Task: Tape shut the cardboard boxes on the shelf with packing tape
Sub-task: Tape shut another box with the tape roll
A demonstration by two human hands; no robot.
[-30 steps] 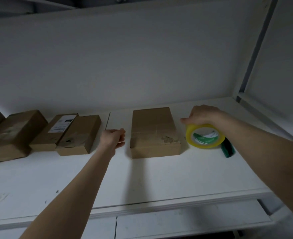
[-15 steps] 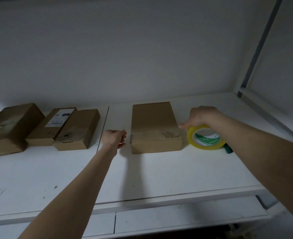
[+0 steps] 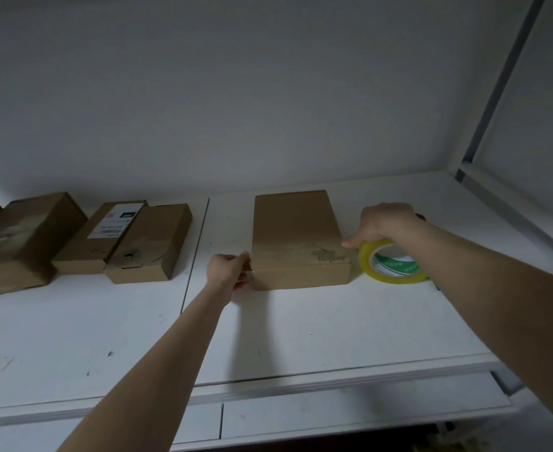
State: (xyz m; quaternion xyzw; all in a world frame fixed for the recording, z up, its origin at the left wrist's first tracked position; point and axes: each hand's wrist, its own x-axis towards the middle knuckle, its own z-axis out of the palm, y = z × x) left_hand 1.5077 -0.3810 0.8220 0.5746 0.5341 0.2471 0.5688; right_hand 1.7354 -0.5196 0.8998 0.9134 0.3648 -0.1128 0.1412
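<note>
A flat brown cardboard box (image 3: 296,223) lies on the white shelf (image 3: 301,327) in the middle. A clear strip of tape runs across its lid near the front edge. My left hand (image 3: 231,270) pinches the tape end against the box's left front corner. My right hand (image 3: 386,223) holds a yellow roll of packing tape (image 3: 390,262) with a green and white core, standing just right of the box. The strip seems to run from the roll over the lid to my left hand.
Several more brown boxes sit in a row to the left: one with dark tape (image 3: 151,243), one with a white label (image 3: 105,236), a larger one (image 3: 17,243). A seam (image 3: 196,249) splits the shelf boards. A grey upright post (image 3: 496,93) stands at the right.
My left hand has moved right to the box's left corner. The right hand with the roll has shifted slightly toward the box's right side. The camera has tilted.
</note>
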